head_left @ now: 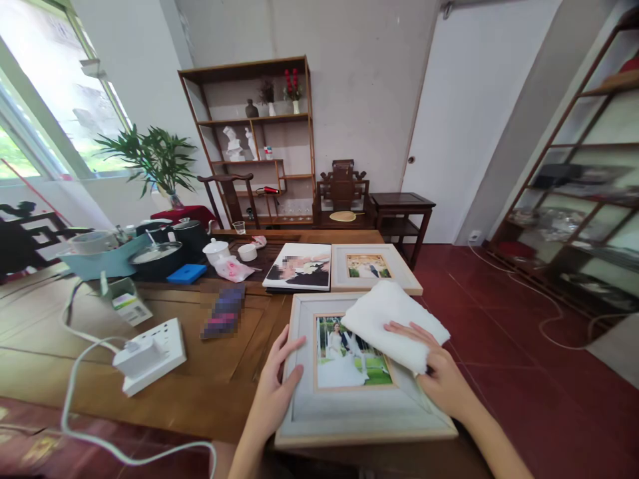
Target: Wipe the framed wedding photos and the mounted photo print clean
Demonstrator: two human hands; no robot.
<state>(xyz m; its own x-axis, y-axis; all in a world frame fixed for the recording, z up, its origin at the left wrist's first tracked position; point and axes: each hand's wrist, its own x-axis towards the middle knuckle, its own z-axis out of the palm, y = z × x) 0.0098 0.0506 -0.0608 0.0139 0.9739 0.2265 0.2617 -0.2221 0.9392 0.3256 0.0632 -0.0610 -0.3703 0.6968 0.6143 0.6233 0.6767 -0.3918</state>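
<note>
A pale wooden picture frame (299, 412) with a wedding photo (344, 362) inside lies at the near edge of the table, tilted a little toward me. My left hand (279, 372) grips its left side, thumb on the face and fingers along the edge. With my right hand (439, 366) I hold a folded white cloth (394, 319) against the frame's upper right part. The cloth covers that corner and some of the photo. Behind it lie a second framed photo (339, 269) and a white-edged print (284, 283), side by side.
A white power strip (172, 346) with a plugged-in adapter and a looping cable (74, 386) is at the left. Farther back are a blue box (186, 273), a lidded white cup (216, 251), dark pots (192, 233) and a light-blue basin (94, 263). Red floor (504, 392) lies right of the table.
</note>
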